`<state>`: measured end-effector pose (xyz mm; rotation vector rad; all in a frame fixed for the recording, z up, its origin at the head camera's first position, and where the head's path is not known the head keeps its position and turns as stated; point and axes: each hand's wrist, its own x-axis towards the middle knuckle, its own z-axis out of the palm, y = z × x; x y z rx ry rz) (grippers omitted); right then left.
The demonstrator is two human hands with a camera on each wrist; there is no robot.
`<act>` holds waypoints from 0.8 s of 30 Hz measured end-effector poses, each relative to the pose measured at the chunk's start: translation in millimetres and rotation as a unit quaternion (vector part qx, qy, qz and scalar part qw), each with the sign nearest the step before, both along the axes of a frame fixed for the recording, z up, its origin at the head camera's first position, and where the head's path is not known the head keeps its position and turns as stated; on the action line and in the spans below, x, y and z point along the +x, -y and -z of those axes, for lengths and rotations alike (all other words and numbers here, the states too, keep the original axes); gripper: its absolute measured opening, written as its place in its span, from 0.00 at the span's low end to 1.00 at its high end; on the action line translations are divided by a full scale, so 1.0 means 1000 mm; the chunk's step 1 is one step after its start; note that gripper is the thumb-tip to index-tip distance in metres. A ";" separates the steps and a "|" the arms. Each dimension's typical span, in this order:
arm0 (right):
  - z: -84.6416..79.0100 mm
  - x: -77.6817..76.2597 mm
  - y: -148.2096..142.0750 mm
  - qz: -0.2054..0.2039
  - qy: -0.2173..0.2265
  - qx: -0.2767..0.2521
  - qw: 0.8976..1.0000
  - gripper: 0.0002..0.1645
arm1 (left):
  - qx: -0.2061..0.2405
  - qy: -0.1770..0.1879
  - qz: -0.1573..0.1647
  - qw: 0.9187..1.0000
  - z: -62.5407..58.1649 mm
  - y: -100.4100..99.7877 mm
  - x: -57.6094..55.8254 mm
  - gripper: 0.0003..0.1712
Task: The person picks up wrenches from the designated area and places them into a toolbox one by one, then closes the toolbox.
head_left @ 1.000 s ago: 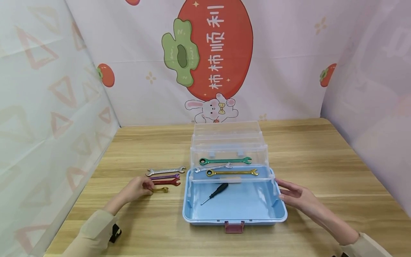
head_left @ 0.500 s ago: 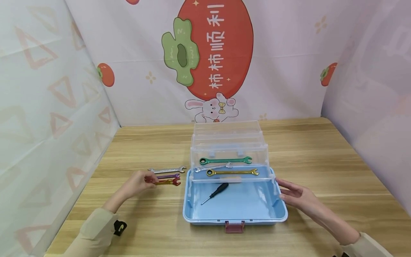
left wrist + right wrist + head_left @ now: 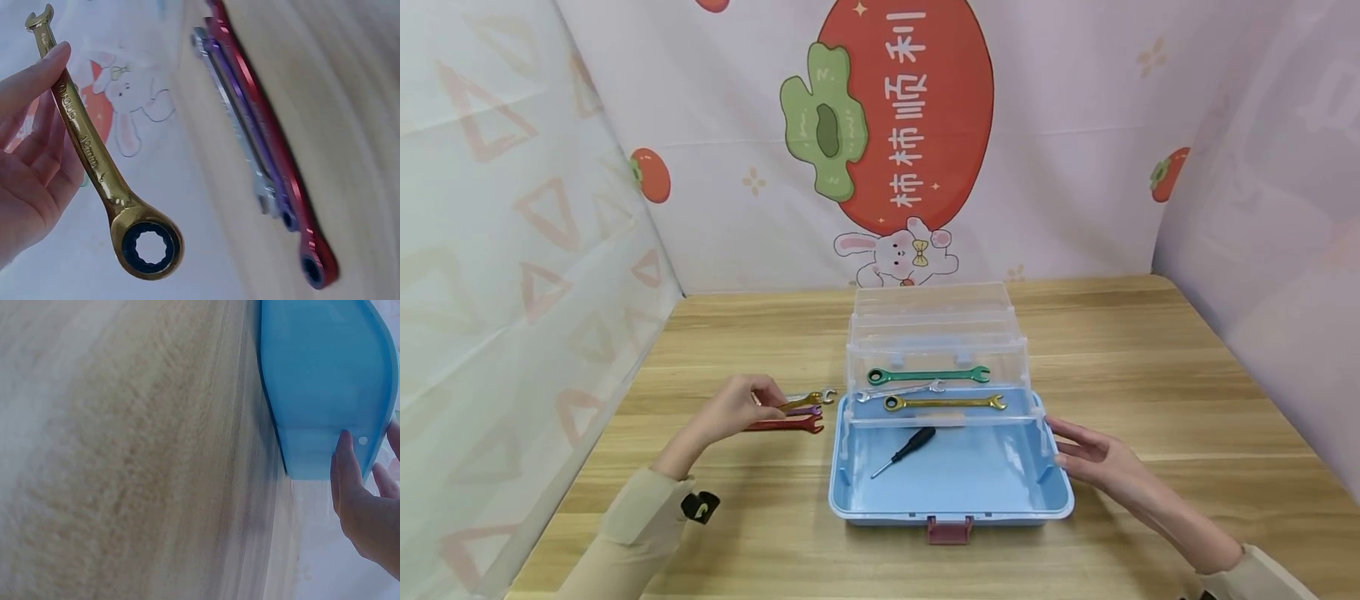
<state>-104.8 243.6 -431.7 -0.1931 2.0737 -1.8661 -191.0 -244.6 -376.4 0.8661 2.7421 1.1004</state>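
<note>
In the left wrist view a gold combination wrench (image 3: 84, 144) with a ratcheting ring end is pinched by my left hand (image 3: 34, 144) near its open end. The head view has this left hand (image 3: 741, 408) just above the loose wrenches on the table. A red wrench (image 3: 782, 425), a purple wrench (image 3: 807, 410) and a silver wrench (image 3: 829, 395) lie there side by side. My right hand (image 3: 1101, 458) touches the right side of an open blue toolbox (image 3: 951, 518). In the right wrist view its fairly straight fingers (image 3: 347, 456) rest on the box's outer wall (image 3: 319, 381).
The toolbox's clear tray (image 3: 940, 333) tiers stand raised at the back. They hold a green wrench (image 3: 928, 376), a silver wrench (image 3: 901, 390) and another gold wrench (image 3: 943, 403). A black-handled screwdriver (image 3: 913, 442) lies in the box bottom. A maroon latch (image 3: 949, 532) sticks out in front.
My left hand has lifted the gold wrench off the table and moved it away from me and slightly right, over the other wrenches. The right hand stays at the toolbox.
</note>
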 end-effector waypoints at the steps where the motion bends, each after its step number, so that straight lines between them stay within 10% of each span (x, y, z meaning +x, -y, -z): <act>1: 0.000 0.000 0.000 0.002 0.002 0.002 1.000 0.35 | 0.001 -0.004 -0.001 1.000 -0.003 -0.003 -0.001 0.07; 24: -0.004 0.000 0.000 0.020 0.037 0.048 0.998 0.39 | -0.007 -0.001 0.036 0.999 -0.049 -0.069 -0.017 0.06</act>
